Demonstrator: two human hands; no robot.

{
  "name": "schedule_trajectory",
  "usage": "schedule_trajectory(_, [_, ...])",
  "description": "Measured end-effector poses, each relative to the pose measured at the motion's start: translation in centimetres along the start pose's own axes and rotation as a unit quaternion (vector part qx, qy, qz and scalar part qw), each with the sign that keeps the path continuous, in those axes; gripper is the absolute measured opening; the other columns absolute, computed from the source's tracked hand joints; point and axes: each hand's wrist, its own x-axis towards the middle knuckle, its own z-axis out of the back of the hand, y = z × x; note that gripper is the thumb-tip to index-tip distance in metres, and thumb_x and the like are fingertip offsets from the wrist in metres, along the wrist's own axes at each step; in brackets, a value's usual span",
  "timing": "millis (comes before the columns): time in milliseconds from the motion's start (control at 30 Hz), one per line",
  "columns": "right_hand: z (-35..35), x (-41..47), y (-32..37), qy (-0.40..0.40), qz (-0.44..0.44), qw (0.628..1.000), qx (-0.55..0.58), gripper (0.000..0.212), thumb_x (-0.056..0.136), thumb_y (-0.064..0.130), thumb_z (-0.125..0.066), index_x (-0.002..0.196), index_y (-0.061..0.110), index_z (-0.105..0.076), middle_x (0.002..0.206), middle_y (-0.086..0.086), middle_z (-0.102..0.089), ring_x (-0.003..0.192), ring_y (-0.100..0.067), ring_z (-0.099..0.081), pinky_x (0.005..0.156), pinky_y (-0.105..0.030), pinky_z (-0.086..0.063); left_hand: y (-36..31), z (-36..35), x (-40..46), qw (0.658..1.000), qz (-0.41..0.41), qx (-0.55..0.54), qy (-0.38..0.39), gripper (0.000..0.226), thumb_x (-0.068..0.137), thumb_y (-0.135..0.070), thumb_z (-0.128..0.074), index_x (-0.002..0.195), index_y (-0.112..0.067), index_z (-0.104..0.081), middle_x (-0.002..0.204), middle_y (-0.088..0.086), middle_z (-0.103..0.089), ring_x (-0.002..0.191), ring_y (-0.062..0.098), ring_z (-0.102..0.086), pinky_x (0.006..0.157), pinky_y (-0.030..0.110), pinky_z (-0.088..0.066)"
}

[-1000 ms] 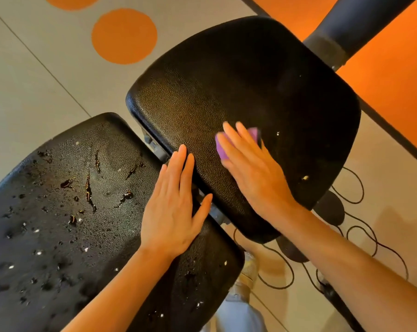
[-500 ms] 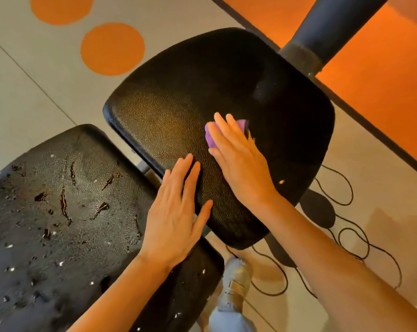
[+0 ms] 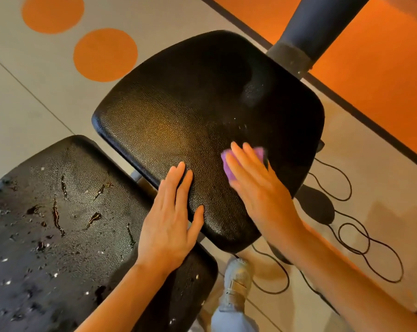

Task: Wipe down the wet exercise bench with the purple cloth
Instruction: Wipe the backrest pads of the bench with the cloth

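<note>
Purple cloth (image 3: 229, 167) is lying on the black seat pad (image 3: 178, 111) of the exercise bench, toward that pad's right edge, and is being pressed flat under the right hand (image 3: 257, 185); only its upper and left margins are showing past the fingers. Right hand is lying palm-down with fingers extended and close together, pressing on the cloth rather than closing around it; hand and cloth are slightly blurred. Left hand (image 3: 171, 221) is resting open and flat, holding nothing, fingers on the near-left edge of the seat pad, heel over the far-right corner of the back pad (image 3: 46, 236). Back pad is carrying scattered droplets and streaks of water across its surface; seat pad is looking mostly dry, with a few fine specks near its right edge. Below the bench, a shoe (image 3: 237, 283) is standing on the pale floor (image 3: 34, 111), beside looped black cables (image 3: 360, 243). Two orange circles (image 3: 105, 55) are marking the floor beyond the seat pad's far-left edge.
</note>
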Motion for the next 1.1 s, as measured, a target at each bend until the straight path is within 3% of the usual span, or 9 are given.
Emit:
schedule_trajectory(133, [0.5,-2.9,-1.2,-0.024,0.042,0.996,0.069,0.053,0.1,0.032,-0.033,0.15,0.021,-0.021,0.157,0.001,-0.023,0.146,-0.018,-0.02,0.105,-0.034,-0.04,0.0,0.1,0.0,1.0,0.009,-0.006,0.005,0.067,0.097,-0.044,-0.037,0.153,-0.009,-0.025,0.163,0.004,-0.017,0.153,0.016,-0.011,0.122,0.037,-0.021])
schedule_trajectory(233, [0.2,6.5,-2.8,-0.005,-0.097,0.993,0.073,0.046,0.102,0.029,-0.031,0.145,0.014,-0.033,0.154,-0.01,-0.031,0.144,-0.029,-0.024,0.105,-0.049,-0.043,-0.1,0.1,0.0,1.0,0.008,0.0,0.005,0.066,0.098,-0.043,-0.037,0.153,-0.008,-0.026,0.163,0.004,-0.018,0.152,0.017,-0.012,0.122,0.035,-0.02])
schedule_trajectory(333, [-0.4,7.2,-2.0,-0.013,-0.183,0.979,0.091,0.046,0.103,0.025,-0.032,0.147,0.013,-0.03,0.157,-0.011,-0.025,0.146,-0.029,-0.018,0.112,-0.048,-0.034,0.0,0.1,0.1,1.0,0.006,0.004,0.008,0.066,0.098,-0.043,-0.038,0.153,-0.008,-0.026,0.163,0.004,-0.017,0.153,0.016,-0.011,0.123,0.032,-0.016])
schedule_trajectory(467, [0.6,-3.4,2.4,0.002,-0.045,0.996,0.072,0.045,0.1,0.027,-0.034,0.143,0.012,-0.036,0.149,-0.011,-0.038,0.141,-0.028,-0.03,0.104,-0.047,-0.045,-0.1,0.4,-0.1,1.0,0.01,-0.006,0.008,0.066,0.097,-0.043,-0.039,0.152,-0.009,-0.028,0.163,0.003,-0.018,0.152,0.017,-0.014,0.122,0.034,-0.021])
schedule_trajectory(533, [0.3,-1.5,-0.4,-0.006,-0.01,0.998,0.068,0.044,0.102,0.031,-0.027,0.141,0.011,-0.038,0.148,-0.011,-0.039,0.139,-0.029,-0.033,0.102,-0.048,-0.046,-0.2,0.4,0.0,1.0,0.008,-0.006,0.007,0.066,0.096,-0.043,-0.039,0.152,-0.009,-0.029,0.163,0.003,-0.019,0.152,0.017,-0.015,0.122,0.032,-0.018])
schedule_trajectory(733, [-0.7,8.9,-2.9,-0.029,-0.265,0.961,0.073,0.048,0.103,0.025,-0.026,0.148,0.012,-0.027,0.158,-0.013,-0.021,0.147,-0.03,-0.015,0.115,-0.051,-0.028,-0.2,0.5,0.3,1.0,-0.002,-0.008,0.006,0.065,0.096,-0.039,-0.043,0.15,-0.005,-0.032,0.161,0.007,-0.022,0.152,0.019,-0.016,0.124,0.026,-0.009])
schedule_trajectory(833, [-0.1,1.4,2.5,0.002,-0.113,0.99,0.082,0.051,0.098,0.023,-0.04,0.147,0.011,-0.034,0.154,-0.01,-0.032,0.145,-0.028,-0.024,0.11,-0.044,-0.034,-0.2,0.6,0.2,1.0,-0.005,-0.01,0.009,0.065,0.096,-0.038,-0.043,0.15,-0.004,-0.031,0.162,0.007,-0.021,0.152,0.02,-0.015,0.124,0.025,-0.007])
schedule_trajectory(933, [0.1,1.8,0.2,0.018,-0.004,0.997,0.07,0.048,0.097,0.024,-0.041,0.144,0.011,-0.038,0.151,-0.01,-0.037,0.142,-0.028,-0.031,0.107,-0.043,-0.04,-0.3,0.7,0.2,1.0,-0.004,-0.017,0.006,0.065,0.097,-0.039,-0.041,0.151,-0.005,-0.031,0.162,0.007,-0.02,0.152,0.02,-0.015,0.124,0.026,-0.009])
schedule_trajectory(1100, [-0.6,12.3,-3.3,-0.032,-0.242,0.967,0.077,0.045,0.104,0.026,-0.027,0.148,0.013,-0.028,0.158,-0.011,-0.023,0.146,-0.03,-0.017,0.115,-0.049,-0.029,-0.2,0.5,0.3,1.0,-0.003,-0.008,0.001,0.065,0.098,-0.04,-0.04,0.151,-0.005,-0.029,0.162,0.006,-0.019,0.152,0.018,-0.013,0.124,0.027,-0.011])
